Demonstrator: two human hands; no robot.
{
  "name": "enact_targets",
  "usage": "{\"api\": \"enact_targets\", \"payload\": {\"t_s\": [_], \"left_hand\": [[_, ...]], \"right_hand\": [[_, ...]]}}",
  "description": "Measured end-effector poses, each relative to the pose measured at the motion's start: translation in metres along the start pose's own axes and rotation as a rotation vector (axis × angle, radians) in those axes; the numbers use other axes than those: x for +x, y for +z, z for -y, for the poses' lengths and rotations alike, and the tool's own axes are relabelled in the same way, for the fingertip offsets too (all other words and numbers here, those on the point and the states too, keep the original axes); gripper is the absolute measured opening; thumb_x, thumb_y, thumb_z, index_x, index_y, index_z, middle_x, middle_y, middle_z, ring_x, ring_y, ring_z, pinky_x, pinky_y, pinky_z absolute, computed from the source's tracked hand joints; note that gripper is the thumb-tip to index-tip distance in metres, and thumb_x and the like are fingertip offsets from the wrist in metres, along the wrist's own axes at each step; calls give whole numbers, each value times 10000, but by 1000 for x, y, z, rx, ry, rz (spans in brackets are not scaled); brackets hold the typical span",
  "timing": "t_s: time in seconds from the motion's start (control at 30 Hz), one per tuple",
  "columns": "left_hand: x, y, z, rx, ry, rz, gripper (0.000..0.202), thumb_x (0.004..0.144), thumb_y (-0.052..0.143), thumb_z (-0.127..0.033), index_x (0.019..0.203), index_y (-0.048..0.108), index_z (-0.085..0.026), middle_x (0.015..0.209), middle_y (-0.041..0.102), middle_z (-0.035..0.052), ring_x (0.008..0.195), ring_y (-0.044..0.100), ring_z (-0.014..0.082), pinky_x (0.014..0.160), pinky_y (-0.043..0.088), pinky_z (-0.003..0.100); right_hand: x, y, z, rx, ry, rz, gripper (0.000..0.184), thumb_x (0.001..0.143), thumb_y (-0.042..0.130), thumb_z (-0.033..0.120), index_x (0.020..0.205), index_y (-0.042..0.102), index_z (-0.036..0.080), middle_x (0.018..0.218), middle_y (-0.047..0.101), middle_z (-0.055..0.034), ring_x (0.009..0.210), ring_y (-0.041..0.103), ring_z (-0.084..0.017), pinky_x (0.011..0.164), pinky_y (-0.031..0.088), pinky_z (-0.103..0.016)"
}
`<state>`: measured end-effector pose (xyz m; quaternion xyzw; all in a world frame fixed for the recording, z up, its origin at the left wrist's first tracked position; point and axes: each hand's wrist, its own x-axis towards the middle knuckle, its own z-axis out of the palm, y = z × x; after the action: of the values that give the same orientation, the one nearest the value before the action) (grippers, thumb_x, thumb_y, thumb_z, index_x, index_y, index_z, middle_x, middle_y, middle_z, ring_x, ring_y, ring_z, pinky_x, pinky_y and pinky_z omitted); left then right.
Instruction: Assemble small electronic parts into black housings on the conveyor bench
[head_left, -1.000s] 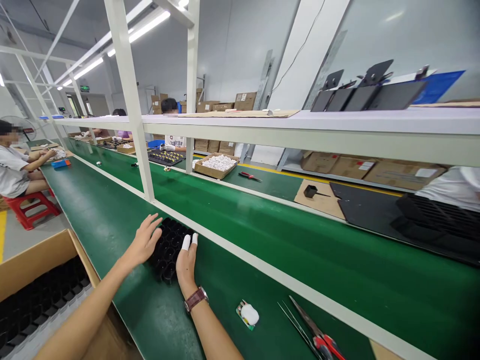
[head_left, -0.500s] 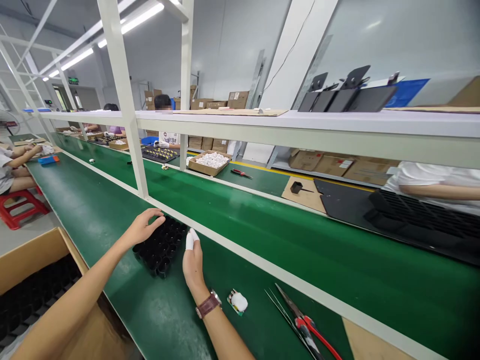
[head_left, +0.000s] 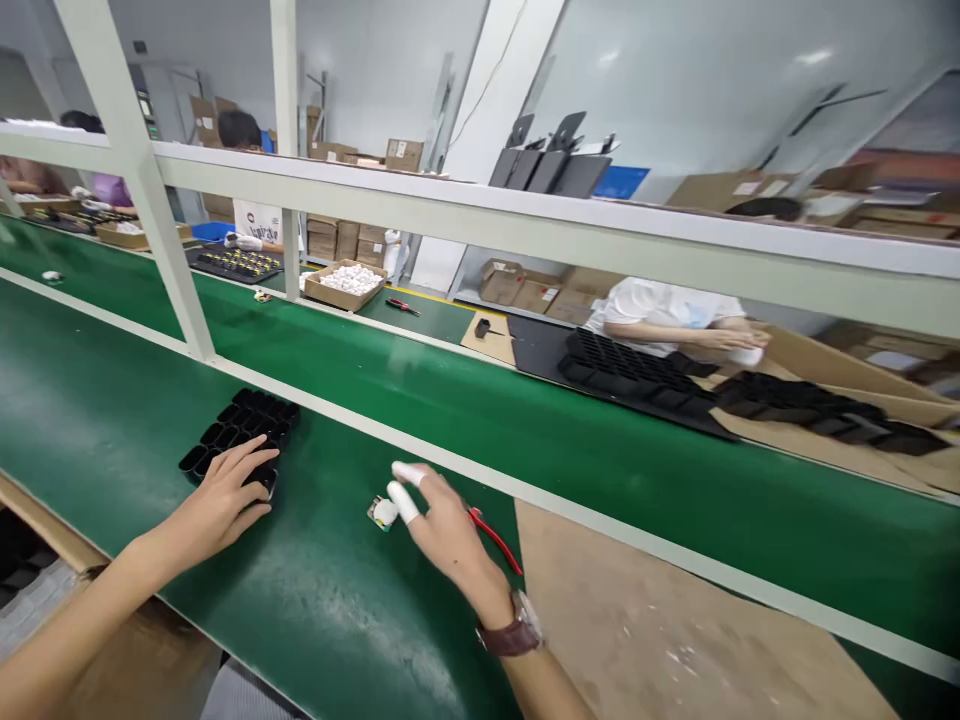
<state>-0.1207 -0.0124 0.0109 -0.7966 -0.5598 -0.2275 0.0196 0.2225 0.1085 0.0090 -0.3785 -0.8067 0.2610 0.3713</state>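
Observation:
On the green bench, a cluster of black open-topped plastic cups (head_left: 238, 425) stands in rows at the left. My left hand (head_left: 221, 495) lies over its near right corner, fingers stretched and spread, touching the cups and hiding some. My right hand (head_left: 450, 530) wears white finger covers and is over the bench with its fingers apart and nothing in them. Just left of its fingertips sits a small circuit board with a white blob (head_left: 383, 513). Pliers with a red handle (head_left: 499, 540) lie partly hidden behind the right hand.
A brown board (head_left: 637, 610) covers the bench at the right. A white rail (head_left: 360, 425) separates the bench from the green belt (head_left: 420, 400). Beyond are a box of white pieces (head_left: 349, 283), black trays (head_left: 630, 370) and co-workers. A white post (head_left: 150, 200) rises at left.
The view has swung right. My right hand has left the black cups for the circuit board and pliers. My left hand has shifted to the cups' near corner.

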Motion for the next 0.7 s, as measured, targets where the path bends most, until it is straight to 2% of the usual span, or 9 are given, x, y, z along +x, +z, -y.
{"api": "enact_targets", "payload": {"t_s": [0.1,0.2,0.27,0.37,0.53,0.6,0.7], "left_hand": [[21,14,-24,-153,49,33,231,1071,528,-349,989,707,-229,1582,497,100,1476,471,356,1143,501,571],[50,38,-44,-304,69,147,190,1062,523,-328,999,670,-225,1562,497,106,1243,667,278,1018,597,429],[70,55,-52,-358,73,184,139,1035,548,-299,972,649,-227,1502,541,101,1152,705,250,980,606,394],[94,75,-56,-410,75,153,61,977,593,-255,1017,635,-236,1405,603,99,1172,691,251,982,598,387],[104,97,-49,-473,29,100,492,928,660,-284,1403,537,-252,1320,664,103,1134,699,259,1004,600,413],[101,105,-44,-487,3,94,577,941,668,-345,1483,486,-262,1318,677,101,1115,707,260,991,608,418],[96,115,-38,-497,-50,68,619,952,674,-451,1503,471,-257,1335,684,102,1082,721,257,987,612,429]], "right_hand": [[-29,1,-6,-266,-30,126,439,1006,595,448,1372,657,212,1268,694,-136,1162,653,-343,1027,538,-550],[-42,12,-9,-412,-36,163,477,985,652,391,1410,613,177,1225,674,-156,1125,640,-366,980,558,-560],[-44,19,-10,-443,-40,170,483,975,681,372,1403,601,162,1182,667,-149,1090,637,-359,954,570,-545],[-45,25,-15,-449,-72,152,434,985,677,363,1368,605,171,1165,653,-140,1056,628,-341,923,579,-527],[-51,29,-25,-451,-112,87,338,1024,571,235,1358,616,210,1162,634,-135,1033,617,-310,877,591,-489],[-52,29,-27,-499,-132,89,349,1024,552,212,1367,620,218,1171,637,-140,1033,606,-310,869,592,-481],[-52,30,-26,-629,-182,142,300,1011,562,203,1291,669,189,1151,649,-156,1024,582,-324,858,582,-479]]}}
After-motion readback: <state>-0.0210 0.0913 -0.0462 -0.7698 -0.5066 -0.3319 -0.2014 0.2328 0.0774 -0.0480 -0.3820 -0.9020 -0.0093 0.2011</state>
